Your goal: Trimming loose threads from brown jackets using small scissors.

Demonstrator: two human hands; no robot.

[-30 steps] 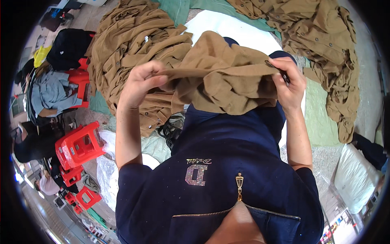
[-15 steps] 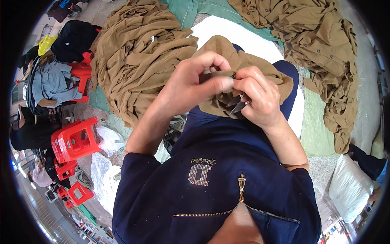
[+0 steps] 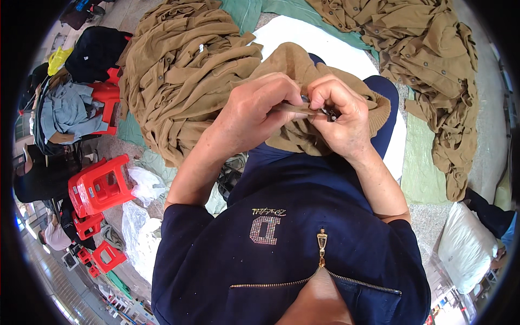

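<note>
A tan knitted garment (image 3: 303, 70) lies over my lap. My left hand (image 3: 257, 111) pinches a fold of its edge between thumb and fingers. Right beside it, my right hand (image 3: 341, 116) grips the same edge together with a small dark metal tool (image 3: 326, 112), whose tip shows between the fingers; what kind of tool it is I cannot tell. Both hands meet just above my dark blue zipped top.
A heap of tan garments (image 3: 184, 70) lies at the upper left, another heap (image 3: 433, 70) at the upper right. White sheet (image 3: 303, 32) and green cloth (image 3: 422, 162) cover the floor. Red plastic stools (image 3: 97, 184) stand at the left, clear bags (image 3: 138, 227) beside them, a white sack (image 3: 466, 244) at the right.
A second ago my hands were apart, holding the garment spread by two edges. They have come together at the middle, and the right hand now works the tool at the pinched fold.
</note>
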